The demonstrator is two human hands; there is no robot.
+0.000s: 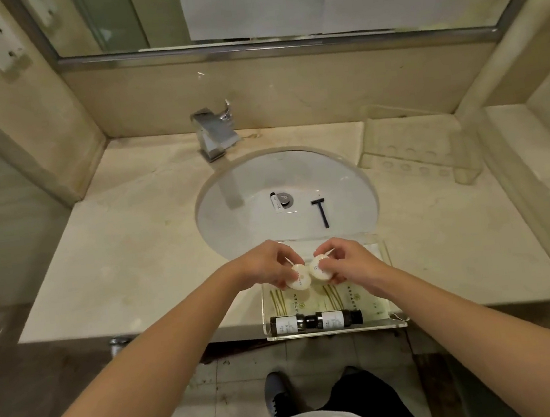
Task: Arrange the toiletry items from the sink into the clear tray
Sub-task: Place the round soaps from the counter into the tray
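Each hand's grip pinches a round white wrapped soap [300, 275] over the clear tray [337, 331].

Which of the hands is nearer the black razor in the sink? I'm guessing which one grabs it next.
Right. The right hand is just below the black razor; the left hand is below and farther left.

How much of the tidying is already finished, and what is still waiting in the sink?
Done: two dark bottles and flat packets lie in the clear tray. In hand: the left hand and right hand each hold a round white packet above the tray. Left: a black razor and a small tube in the sink.
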